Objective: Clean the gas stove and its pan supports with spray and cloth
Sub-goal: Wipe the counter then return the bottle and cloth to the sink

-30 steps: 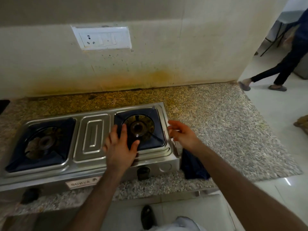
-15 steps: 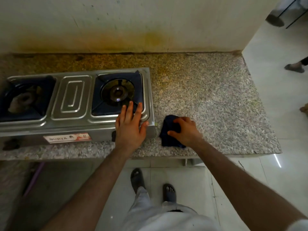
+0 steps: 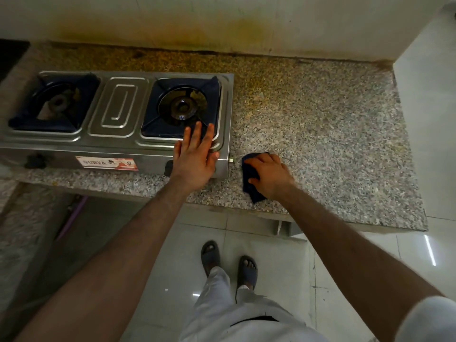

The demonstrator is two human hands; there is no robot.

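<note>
Gas stove (image 3: 123,144) sitting at 9 o'clock on granite counter (image 3: 320,132), two burners w/ dark pan supports; left pan support (image 3: 24,119), right pan support (image 3: 212,92). Left hand (image 3: 195,156) lying flat on stove's front-right corner, fingers straight, slightly apart, pointing 12 o'clock. Dark blue cloth (image 3: 248,174) lying on counter just beside stove, 3 o'clock side. Right hand (image 3: 269,175) pressing on cloth, fingers curling over it.
</note>
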